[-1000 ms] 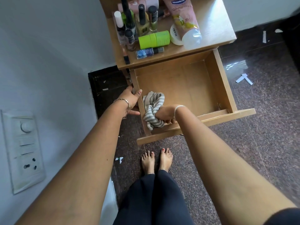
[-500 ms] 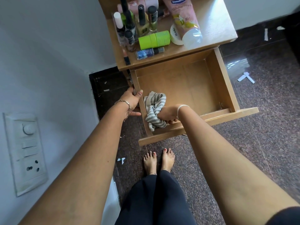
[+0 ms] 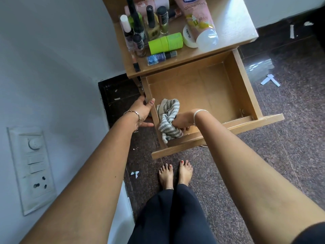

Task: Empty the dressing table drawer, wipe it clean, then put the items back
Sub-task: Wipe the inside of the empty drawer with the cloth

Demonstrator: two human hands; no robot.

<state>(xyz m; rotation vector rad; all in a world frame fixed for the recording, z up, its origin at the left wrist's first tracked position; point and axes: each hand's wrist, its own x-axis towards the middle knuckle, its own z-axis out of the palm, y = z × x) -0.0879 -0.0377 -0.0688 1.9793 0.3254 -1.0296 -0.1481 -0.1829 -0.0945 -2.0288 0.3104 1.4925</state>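
A person stands barefoot on a speckled stone floor (image 3: 281,155) before a wooden dressing table (image 3: 233,23), whose drawer (image 3: 245,85) is pulled fully out toward the viewer, its wooden bottom bare except for a cloth. The grey-and-white striped cloth (image 3: 168,110) lies bunched in the drawer's near-left corner, against the left wall. The right hand (image 3: 182,119), a pale bangle at the wrist, has its fingers curled tight round the cloth's near end. The left hand (image 3: 143,111) (a thin bracelet at its wrist) clasps the drawer's left wall, thumb hooked over the top edge and fingers on the outside.

The drawer's contents crowd the left and middle of the table top: a pink lotion tube (image 3: 198,16) lying cap-near, a lime-green container (image 3: 165,43) on its side, a white round tin (image 3: 188,37) between the two, upright nail-polish bottles (image 3: 149,20) at the far left, and a small blue bottle (image 3: 158,58) lying nearest the edge.
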